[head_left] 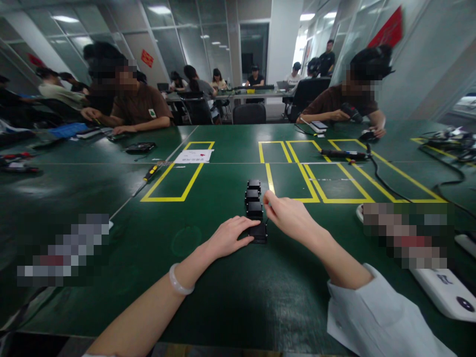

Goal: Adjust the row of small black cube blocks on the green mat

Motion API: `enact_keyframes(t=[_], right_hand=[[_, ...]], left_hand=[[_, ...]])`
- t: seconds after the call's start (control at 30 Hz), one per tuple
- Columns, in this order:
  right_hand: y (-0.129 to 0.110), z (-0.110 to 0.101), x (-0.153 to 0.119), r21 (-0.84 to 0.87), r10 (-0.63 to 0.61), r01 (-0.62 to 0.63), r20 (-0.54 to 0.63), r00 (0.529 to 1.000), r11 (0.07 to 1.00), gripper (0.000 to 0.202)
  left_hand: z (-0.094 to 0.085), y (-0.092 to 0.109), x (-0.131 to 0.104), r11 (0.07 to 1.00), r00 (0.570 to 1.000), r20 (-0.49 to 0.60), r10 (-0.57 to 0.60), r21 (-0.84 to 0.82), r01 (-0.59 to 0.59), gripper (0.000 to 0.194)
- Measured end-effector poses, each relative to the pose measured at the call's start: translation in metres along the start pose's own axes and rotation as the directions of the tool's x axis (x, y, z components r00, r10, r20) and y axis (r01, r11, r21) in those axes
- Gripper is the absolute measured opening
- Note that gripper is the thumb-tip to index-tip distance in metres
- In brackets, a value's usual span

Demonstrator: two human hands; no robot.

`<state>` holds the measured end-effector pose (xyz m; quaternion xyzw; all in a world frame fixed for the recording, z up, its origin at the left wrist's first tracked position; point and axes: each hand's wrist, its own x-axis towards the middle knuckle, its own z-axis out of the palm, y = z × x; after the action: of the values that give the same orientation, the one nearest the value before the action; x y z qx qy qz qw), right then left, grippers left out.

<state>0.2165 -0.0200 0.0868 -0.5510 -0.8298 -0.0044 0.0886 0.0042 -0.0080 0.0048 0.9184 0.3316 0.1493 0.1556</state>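
Head view, from the left: a yellow-and-black screwdriver (150,173) lies on the green table (238,297), and a white paper sheet (193,156) lies across a yellow tape outline (185,199). Nearer, the left hand (233,234) grasps the nearest black block (258,232) between thumb and fingers. Three more black blocks (254,208) run in a line straight beyond it. Just to their right, the right hand (288,212) has its fingertips drawn together; whether they pinch anything cannot be told. Farther right lie a black corded tool (344,154) and a white device (441,292), partly blurred out.
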Motion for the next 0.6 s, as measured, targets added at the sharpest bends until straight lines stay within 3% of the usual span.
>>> enact_keyframes(t=[0.6], right_hand=[[-0.0015, -0.0012, 0.0000, 0.029, 0.003, -0.003, 0.002, 1.000, 1.000, 0.020]], left_hand=[[-0.0005, 0.0009, -0.0002, 1.000, 1.000, 0.000, 0.002, 0.000, -0.002, 0.041]])
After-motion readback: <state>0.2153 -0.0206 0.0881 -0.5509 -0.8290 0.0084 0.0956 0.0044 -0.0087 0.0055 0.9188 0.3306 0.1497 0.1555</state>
